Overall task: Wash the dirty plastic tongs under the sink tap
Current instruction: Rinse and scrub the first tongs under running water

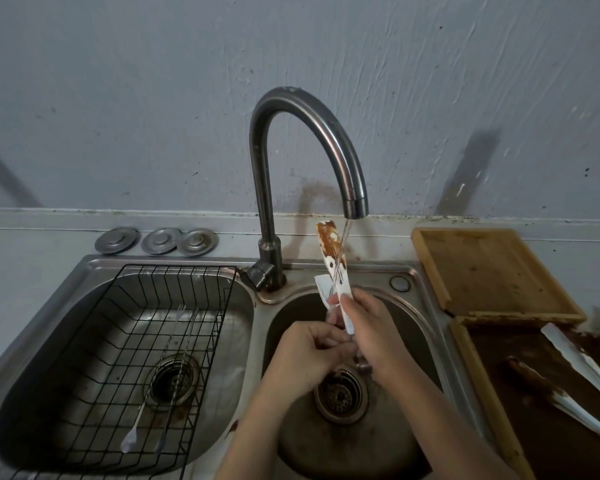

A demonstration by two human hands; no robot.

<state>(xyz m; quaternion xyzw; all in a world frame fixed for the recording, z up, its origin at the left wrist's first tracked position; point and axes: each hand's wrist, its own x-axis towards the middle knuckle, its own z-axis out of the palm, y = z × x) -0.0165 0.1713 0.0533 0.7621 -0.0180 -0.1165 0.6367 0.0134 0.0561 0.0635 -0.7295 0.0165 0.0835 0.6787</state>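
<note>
White plastic tongs (336,268), flat-bladed and smeared with brown sauce near the tips, stand nearly upright over the right basin of a stainless steel double sink (413,282). Their stained upper arm reaches up beside the spout of a curved, brushed-metal gooseneck tap (312,133), and a thin stream of water (345,230) runs down along it. The right hand (371,337) has its fingers closed around the lower part of the tongs; the left hand (309,355) is curled against the handle end just below, fingers bent in a pinch. A round perforated drain strainer (340,396) lies beneath the hands. In the left basin sits a black wire rack (125,341) holding two slender metal utensils (160,382). Three round metal lids (156,240) rest on the counter behind. To the right are wooden trays (492,271), the nearer one coated with brown sauce and carrying another pair of soiled white tongs (582,375).
</note>
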